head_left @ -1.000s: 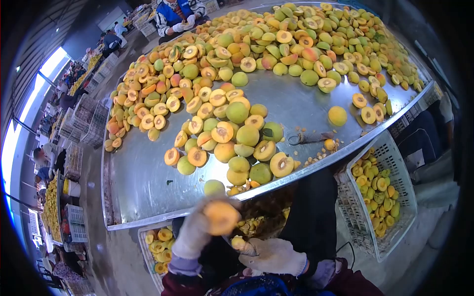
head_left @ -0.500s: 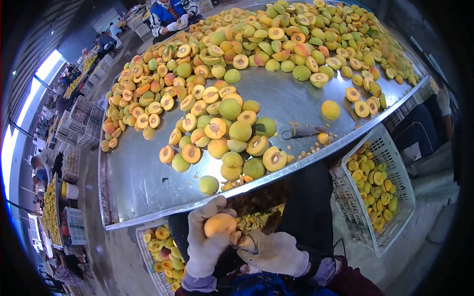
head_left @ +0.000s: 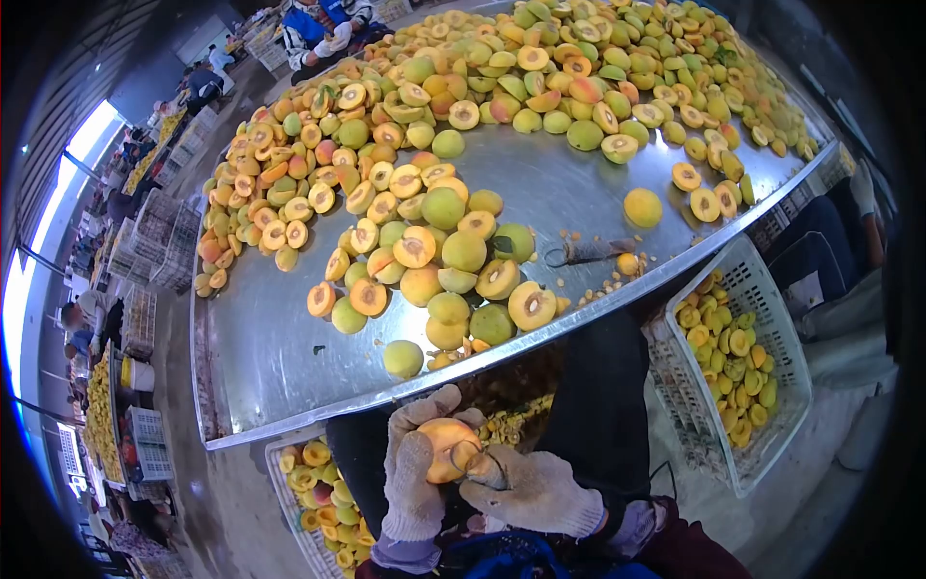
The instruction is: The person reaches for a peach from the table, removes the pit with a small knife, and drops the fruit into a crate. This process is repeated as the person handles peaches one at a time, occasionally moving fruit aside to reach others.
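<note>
My left hand (head_left: pixel 413 478), in a pale knitted glove, grips a peach half (head_left: pixel 446 446) above my lap, just off the table's near edge. Its orange cut face is turned partly upward and toward the right. My right hand (head_left: pixel 540 494), gloved as well, is closed on a small tool with a metal loop (head_left: pixel 490 469). The loop end meets the peach half near its middle; the tool's handle is hidden in the glove. Closest on the metal table (head_left: pixel 280 372) is a pile of peach halves (head_left: pixel 415 247), several with brown pits showing.
A similar looped tool (head_left: pixel 590 253) lies among loose pits near the table's front edge. A larger heap of peaches (head_left: pixel 569 72) covers the far side. Crates of halves stand at right (head_left: pixel 779 386) and below left (head_left: pixel 289 492). A person (head_left: pixel 333 34) sits across the table.
My left hand has turned the peach half, so more of its cut face shows. My right hand's tool has come against its middle. The view has shifted slightly.
</note>
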The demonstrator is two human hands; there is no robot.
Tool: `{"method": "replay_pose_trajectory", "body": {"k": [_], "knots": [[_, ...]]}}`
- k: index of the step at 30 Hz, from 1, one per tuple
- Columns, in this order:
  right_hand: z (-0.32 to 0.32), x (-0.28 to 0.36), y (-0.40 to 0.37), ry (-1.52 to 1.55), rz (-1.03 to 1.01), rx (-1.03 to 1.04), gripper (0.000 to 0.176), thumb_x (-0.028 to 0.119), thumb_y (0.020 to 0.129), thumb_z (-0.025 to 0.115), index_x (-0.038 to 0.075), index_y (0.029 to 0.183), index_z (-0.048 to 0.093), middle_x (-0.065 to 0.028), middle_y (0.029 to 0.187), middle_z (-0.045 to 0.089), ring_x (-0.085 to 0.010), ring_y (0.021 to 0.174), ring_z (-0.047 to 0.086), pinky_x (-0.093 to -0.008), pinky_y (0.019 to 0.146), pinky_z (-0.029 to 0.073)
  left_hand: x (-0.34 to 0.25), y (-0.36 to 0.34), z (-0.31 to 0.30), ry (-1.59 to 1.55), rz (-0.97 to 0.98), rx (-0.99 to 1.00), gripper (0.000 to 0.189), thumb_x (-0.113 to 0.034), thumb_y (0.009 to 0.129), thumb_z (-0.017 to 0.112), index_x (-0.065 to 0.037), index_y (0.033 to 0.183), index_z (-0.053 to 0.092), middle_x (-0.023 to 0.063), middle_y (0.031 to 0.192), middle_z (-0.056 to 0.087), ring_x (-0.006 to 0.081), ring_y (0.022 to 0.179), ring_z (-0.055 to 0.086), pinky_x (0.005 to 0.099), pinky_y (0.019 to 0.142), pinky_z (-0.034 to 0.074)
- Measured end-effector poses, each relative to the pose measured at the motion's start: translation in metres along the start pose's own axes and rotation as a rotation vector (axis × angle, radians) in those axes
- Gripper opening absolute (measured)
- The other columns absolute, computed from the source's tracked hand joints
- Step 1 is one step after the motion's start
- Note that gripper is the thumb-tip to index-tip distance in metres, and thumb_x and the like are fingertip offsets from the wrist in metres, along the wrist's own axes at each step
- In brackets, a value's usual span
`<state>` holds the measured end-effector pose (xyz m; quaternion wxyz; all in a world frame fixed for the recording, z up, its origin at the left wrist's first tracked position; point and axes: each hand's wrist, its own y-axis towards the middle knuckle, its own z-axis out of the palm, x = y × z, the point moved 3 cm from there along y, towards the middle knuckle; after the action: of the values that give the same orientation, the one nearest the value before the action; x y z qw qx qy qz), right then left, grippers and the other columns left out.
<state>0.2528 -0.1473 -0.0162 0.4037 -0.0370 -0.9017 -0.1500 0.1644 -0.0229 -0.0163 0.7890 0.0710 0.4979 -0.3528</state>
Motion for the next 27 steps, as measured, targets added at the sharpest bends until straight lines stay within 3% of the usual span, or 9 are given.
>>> {"method": "replay_pose_trajectory", "body": {"k": [8,11,14,16,20,22,24,25,27], "knots": [[0.005,0.006,0.001,-0.049,-0.005,-0.037,0.033,0.024,0.077,0.07,0.028,0.108,0.062,-0.0054,0.092,0.056,-0.0227,0.066,0.062,-0.0324,0.05,0.05,-0.004,-0.008,0.015,0.095,0.09,-0.021,0.061,-0.04,0.09,0.065,0.003,0.126,0.041,0.0224,0.13,0.051,0.0346,0.104,0.062,0.0437,0.088,0.055],[0.015,0.005,-0.003,0.034,0.074,-0.157,0.027,0.024,0.08,0.068,0.026,0.107,0.063,-0.0053,0.09,0.058,-0.0239,0.062,0.061,-0.0334,0.05,0.05,-0.005,-0.012,0.019,0.163,0.165,-0.026,0.058,-0.039,0.093,0.062,0.003,0.127,0.041,0.0225,0.13,0.051,0.0335,0.103,0.062,0.0425,0.088,0.054],[0.008,0.003,-0.001,0.259,-0.044,-0.216,0.019,0.026,0.088,0.064,0.019,0.105,0.061,-0.0043,0.081,0.06,-0.0189,0.057,0.059,-0.0309,0.047,0.048,-0.007,-0.018,0.025,0.268,0.269,0.005,0.055,-0.04,0.095,0.058,0.002,0.127,0.043,0.0225,0.131,0.05,0.0322,0.103,0.062,0.0415,0.088,0.053],[0.012,0.002,-0.002,1.405,0.69,0.479,0.018,0.029,0.096,0.057,0.011,0.1,0.058,-0.0018,0.067,0.055,-0.0122,0.05,0.053,-0.0261,0.044,0.043,-0.007,-0.021,0.025,0.31,0.314,0.019,0.055,-0.041,0.096,0.055,0.002,0.127,0.045,0.0224,0.131,0.05,0.0313,0.102,0.062,0.0409,0.088,0.053],[-0.01,0.004,0.005,1.371,0.769,0.602,0.024,0.031,0.1,0.052,0.008,0.096,0.055,0.0003,0.058,0.05,-0.0071,0.046,0.047,-0.0219,0.041,0.037,-0.013,-0.021,0.019,0.534,0.344,0.09,0.051,-0.039,0.095,0.057,0.001,0.126,0.051,0.0218,0.129,0.053,0.0296,0.104,0.062,0.0404,0.088,0.051],[-0.006,0.001,-0.001,1.554,0.729,0.642,0.023,0.029,0.099,0.054,0.007,0.093,0.054,0.0001,0.056,0.049,-0.0076,0.041,0.044,-0.0219,0.037,0.034,-0.02,-0.019,0.02,0.578,0.298,0.132,0.049,-0.037,0.094,0.06,0.0,0.126,0.053,0.0217,0.128,0.054,0.0302,0.106,0.061,0.0402,0.088,0.05],[-0.001,-0.002,-0.006,1.642,0.701,0.626,0.024,0.03,0.099,0.054,0.007,0.093,0.054,0.0001,0.056,0.049,-0.0073,0.04,0.043,-0.0219,0.036,0.033,-0.028,-0.017,0.026,0.91,0.402,0.243,0.048,-0.029,0.089,0.066,-0.002,0.126,0.053,0.0216,0.124,0.056,0.0353,0.107,0.061,0.0415,0.089,0.05],[0.001,-0.002,-0.008,1.729,0.67,0.612,0.025,0.03,0.099,0.054,0.006,0.093,0.054,0.0,0.056,0.05,-0.0071,0.039,0.043,-0.0219,0.035,0.032,-0.027,-0.017,0.027,0.91,0.402,0.242,0.048,-0.029,0.089,0.066,-0.002,0.126,0.053,0.0216,0.124,0.056,0.0353,0.107,0.061,0.0415,0.089,0.05],[0.003,-0.005,-0.014,1.562,0.586,0.568,0.027,0.032,0.099,0.054,0.006,0.092,0.054,-0.0003,0.056,0.051,-0.0072,0.039,0.043,-0.0218,0.035,0.032,-0.031,-0.021,0.035,1.051,0.78,0.345,0.048,-0.024,0.085,0.069,-0.003,0.126,0.053,0.0213,0.123,0.057,0.039,0.105,0.061,0.0428,0.09,0.051]]}}
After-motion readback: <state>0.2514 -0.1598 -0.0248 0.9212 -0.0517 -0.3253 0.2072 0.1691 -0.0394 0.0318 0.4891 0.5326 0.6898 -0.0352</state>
